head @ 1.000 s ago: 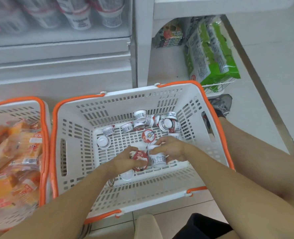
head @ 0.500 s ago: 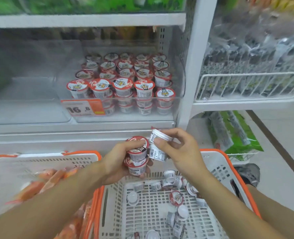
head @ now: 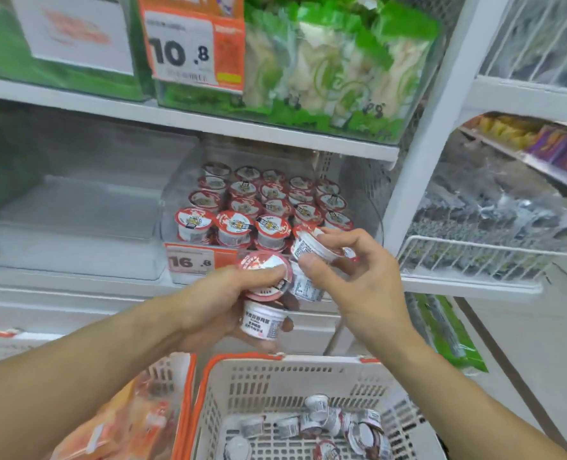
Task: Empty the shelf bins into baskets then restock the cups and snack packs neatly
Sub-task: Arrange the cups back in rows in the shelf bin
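My left hand (head: 209, 307) grips a stack of small white cups with red lids (head: 265, 283) just below the shelf bin. My right hand (head: 352, 280) pinches one such cup (head: 310, 249), tilted, at the bin's front right corner. The clear shelf bin (head: 373, 210) holds several rows of the same cups (head: 235, 224), lids up. Below, a white basket with orange rim (head: 275, 380) has several loose cups (head: 318, 416) lying in it. A second basket (head: 182, 406) at the left holds orange snack packs (head: 126, 426).
An empty clear bin (head: 76, 207) sits left of the cup bin. A price tag reading 16.8 (head: 192, 260) hangs on the bin front. Green snack packs (head: 325, 68) fill the shelf above. A wire shelf (head: 474, 260) with dark packs lies to the right.
Both hands lifted cups out of the white basket and rose to the shelf bin. My view swung up from the basket to the shelves.
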`<state>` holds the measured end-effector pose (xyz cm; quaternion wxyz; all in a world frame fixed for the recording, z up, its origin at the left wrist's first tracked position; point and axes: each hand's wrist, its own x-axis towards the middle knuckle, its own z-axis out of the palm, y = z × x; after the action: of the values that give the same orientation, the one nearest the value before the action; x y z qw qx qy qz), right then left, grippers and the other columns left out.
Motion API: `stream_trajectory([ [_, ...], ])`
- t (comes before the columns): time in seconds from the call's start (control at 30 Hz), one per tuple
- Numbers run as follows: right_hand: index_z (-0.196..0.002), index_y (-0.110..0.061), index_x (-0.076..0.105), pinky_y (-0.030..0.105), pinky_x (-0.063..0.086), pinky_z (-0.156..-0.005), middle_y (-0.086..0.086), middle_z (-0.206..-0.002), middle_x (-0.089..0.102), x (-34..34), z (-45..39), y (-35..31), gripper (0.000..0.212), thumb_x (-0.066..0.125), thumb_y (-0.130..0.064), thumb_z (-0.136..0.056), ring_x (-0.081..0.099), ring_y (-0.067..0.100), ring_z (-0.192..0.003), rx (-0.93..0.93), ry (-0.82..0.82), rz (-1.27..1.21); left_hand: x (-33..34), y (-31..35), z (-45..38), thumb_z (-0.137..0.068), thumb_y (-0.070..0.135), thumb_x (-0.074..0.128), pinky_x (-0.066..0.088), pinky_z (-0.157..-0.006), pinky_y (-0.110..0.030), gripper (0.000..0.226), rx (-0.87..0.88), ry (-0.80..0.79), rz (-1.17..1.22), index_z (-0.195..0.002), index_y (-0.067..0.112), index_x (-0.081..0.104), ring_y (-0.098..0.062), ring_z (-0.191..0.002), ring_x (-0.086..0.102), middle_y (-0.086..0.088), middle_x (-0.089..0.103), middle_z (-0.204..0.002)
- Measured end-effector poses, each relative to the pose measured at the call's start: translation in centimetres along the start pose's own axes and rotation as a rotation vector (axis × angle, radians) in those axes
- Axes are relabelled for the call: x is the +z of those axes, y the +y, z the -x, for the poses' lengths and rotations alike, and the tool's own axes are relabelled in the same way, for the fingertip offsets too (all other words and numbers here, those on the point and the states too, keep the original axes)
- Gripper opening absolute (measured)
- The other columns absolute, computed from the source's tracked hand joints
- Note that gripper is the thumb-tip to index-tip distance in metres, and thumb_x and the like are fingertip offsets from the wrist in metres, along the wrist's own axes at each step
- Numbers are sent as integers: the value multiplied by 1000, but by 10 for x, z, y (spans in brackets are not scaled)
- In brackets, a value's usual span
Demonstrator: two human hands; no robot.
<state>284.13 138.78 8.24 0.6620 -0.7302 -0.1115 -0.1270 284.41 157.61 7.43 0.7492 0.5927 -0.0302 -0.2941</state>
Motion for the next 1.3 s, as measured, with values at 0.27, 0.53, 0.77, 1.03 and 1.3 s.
stream_trajectory([
  [0.27,-100,-7,61,44,58,-89,-1,-104,71,35,-4,4,36,83,-23,-77,70,16,-102,18,61,-12,-10,-2,-3,-75,40,73,57,-61,-34,41,176,59,104,-109,17,75,-20,-87,69,-7,74,-102],
  [0.53,-106,-8,62,35,58,-72,9,-109,70,24,-11,-10,29,75,-19,-82,70,24,-98,150,14,-119,-7,1,-6,-72,32,76,52,-50,-29,47,223,95,172,-112,8,69,-24,-79,66,-13,73,-98],
  [0.77,-108,-11,60,37,57,-81,7,-108,71,18,-10,-5,39,74,-33,-78,71,15,-95,110,66,-20,6,0,-14,-73,31,76,53,-50,-29,46,224,100,184,-114,10,70,-24,-84,72,-14,74,-108],
  [1.03,-105,-14,65,27,55,-84,0,-107,72,4,-21,-5,33,78,-31,-81,70,14,-98,-6,31,187,5,-2,-16,-67,32,80,53,-50,-29,48,202,125,169,-109,11,71,-24,-79,68,-11,75,-97],
  [1.3,-97,-15,65,25,39,-78,1,-108,56,-45,-78,19,15,71,-21,-85,58,19,-95,-108,-163,1243,0,-5,-24,-68,26,84,54,-50,-30,38,196,236,227,-100,12,71,-24,-80,73,-10,76,-91],
])
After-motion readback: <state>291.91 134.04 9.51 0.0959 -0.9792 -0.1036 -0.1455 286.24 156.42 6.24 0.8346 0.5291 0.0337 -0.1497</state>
